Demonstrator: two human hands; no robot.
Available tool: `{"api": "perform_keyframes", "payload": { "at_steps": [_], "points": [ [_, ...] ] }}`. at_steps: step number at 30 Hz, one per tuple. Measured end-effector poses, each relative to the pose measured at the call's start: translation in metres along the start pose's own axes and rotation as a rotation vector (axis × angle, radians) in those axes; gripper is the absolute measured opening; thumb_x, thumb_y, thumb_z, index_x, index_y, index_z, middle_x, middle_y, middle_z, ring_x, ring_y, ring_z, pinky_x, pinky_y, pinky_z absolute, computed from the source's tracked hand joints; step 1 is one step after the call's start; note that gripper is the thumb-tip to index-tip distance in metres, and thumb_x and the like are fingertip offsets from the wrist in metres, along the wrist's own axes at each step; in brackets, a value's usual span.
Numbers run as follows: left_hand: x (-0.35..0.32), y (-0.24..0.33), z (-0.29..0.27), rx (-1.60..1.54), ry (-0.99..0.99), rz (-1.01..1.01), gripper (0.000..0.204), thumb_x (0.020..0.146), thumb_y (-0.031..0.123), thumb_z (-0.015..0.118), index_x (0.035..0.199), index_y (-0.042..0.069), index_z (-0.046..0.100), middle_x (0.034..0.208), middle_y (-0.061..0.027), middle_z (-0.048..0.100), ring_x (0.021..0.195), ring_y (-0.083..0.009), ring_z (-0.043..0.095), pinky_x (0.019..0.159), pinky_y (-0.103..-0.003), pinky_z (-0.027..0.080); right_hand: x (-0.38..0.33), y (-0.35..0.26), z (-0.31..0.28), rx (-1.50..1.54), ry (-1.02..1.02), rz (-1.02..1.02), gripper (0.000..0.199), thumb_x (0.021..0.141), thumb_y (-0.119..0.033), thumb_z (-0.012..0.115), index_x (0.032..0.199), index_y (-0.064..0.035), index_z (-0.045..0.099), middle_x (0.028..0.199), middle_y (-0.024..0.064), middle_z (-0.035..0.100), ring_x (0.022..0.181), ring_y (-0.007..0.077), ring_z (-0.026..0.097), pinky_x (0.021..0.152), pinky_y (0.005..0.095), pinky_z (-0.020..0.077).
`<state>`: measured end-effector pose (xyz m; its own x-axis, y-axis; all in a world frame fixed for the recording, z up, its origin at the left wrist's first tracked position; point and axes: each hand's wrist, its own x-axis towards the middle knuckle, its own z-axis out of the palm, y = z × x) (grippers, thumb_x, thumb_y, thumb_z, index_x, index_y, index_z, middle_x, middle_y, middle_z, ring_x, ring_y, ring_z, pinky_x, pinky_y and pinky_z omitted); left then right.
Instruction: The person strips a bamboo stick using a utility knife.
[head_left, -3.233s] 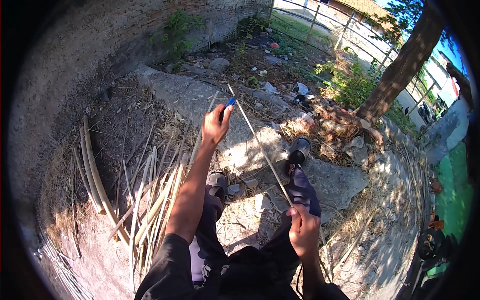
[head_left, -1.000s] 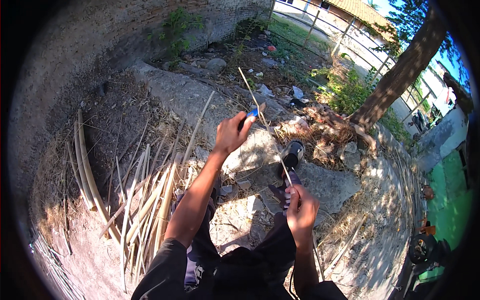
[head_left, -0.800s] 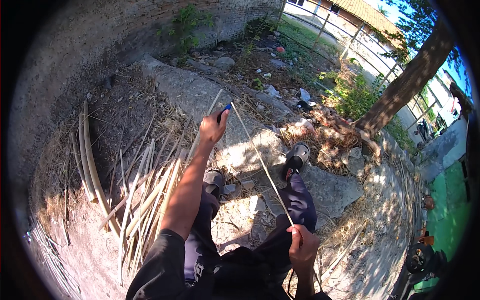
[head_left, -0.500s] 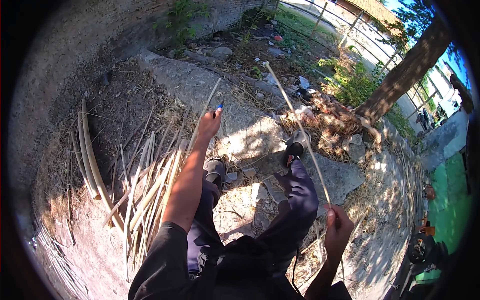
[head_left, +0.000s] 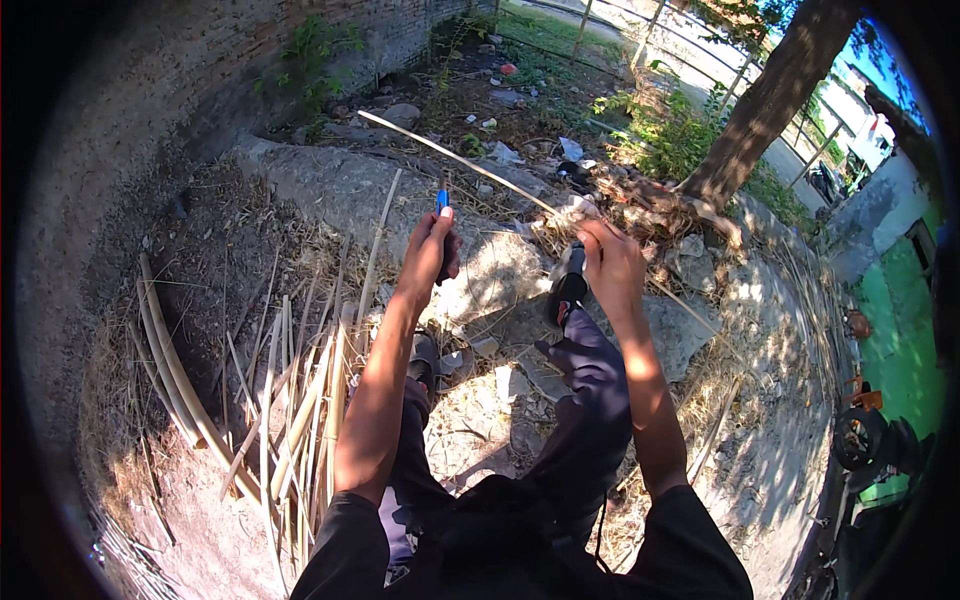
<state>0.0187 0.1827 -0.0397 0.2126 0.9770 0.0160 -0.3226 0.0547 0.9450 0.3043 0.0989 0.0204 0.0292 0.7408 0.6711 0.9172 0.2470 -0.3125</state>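
Observation:
Raised in front of me, my left hand [head_left: 430, 252] is closed on a small blue tool [head_left: 442, 200] that points upward with a darker tip; its exact kind is too small to make out. To its right, my right hand [head_left: 614, 268] pinches a long thin pale stick [head_left: 460, 160]. The stick slants from the upper left, above my left hand, down through my right fingers to the lower right. Blue tool and stick are apart. Below and left of my left arm lies a pile of similar pale sticks [head_left: 300, 420] on the ground.
Thicker curved poles [head_left: 180, 370] lie at the left. A long rock [head_left: 340, 185] crosses ahead of my feet, with rubble between them. Dry fibrous debris [head_left: 650, 200] sits by a leaning tree trunk [head_left: 775, 105]. A brick wall [head_left: 200, 60] stands at far left.
My right hand has moved up and forward from the lower right, gripping the stick farther along. The stick now slants more flatly to the left. More of the blue tool shows.

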Motion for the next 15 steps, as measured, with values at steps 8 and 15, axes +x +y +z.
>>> {"api": "perform_keyframes", "payload": {
  "at_steps": [8,15],
  "points": [
    [-0.010,0.019,0.005,-0.604,0.029,-0.036,0.037,0.112,0.050,0.060,0.114,0.014,0.053,0.080,0.0023,0.045,0.056,-0.0089,0.040,0.054,-0.028,0.035,0.074,-0.018,0.032,0.298,0.008,0.003,0.018,0.108,-0.019,0.064,0.114,-0.0062,0.076,0.100,0.0128,0.079,0.090,0.0370,0.076,0.078,0.0460,0.0574],
    [-0.004,0.010,0.020,-0.505,0.018,-0.075,0.027,0.112,0.040,0.063,0.105,0.016,0.054,0.080,0.0025,0.047,0.053,-0.0090,0.040,0.051,-0.028,0.036,0.122,-0.028,0.022,0.526,0.104,0.047,0.019,0.106,-0.017,0.071,0.116,-0.0053,0.082,0.103,0.0100,0.078,0.091,0.0202,0.075,0.078,0.0365,0.0586]
  ]
}}
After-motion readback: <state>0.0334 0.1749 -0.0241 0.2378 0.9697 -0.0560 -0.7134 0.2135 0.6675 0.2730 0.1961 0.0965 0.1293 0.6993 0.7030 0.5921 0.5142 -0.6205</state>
